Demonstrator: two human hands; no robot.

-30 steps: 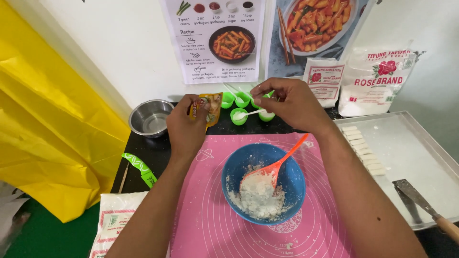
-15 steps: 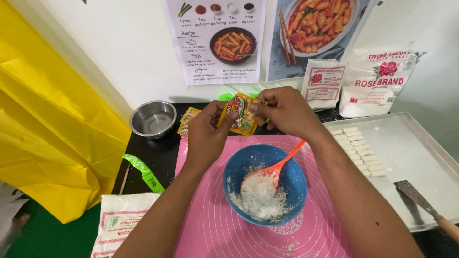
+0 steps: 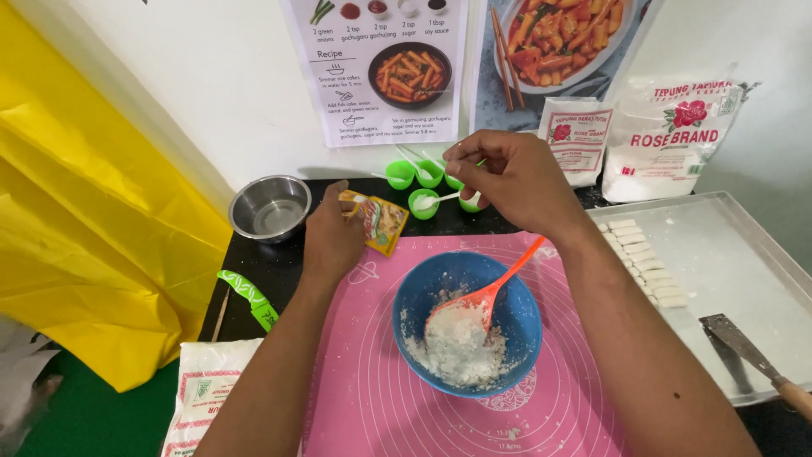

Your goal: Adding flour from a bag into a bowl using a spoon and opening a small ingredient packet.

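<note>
Left hand (image 3: 331, 241) pinches the small yellow foil sachet (image 3: 381, 222) upright, right hand (image 3: 512, 182) fingers pressed together just beyond it; a steady grip keeps contents in.

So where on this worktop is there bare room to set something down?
Bare patches: the pink mat left of the blue bowl, and the metal tray right of the white dough pieces. It is crowded at the back, where the right hand hovers over green measuring cups and the left hand holds a small sachet.
</note>
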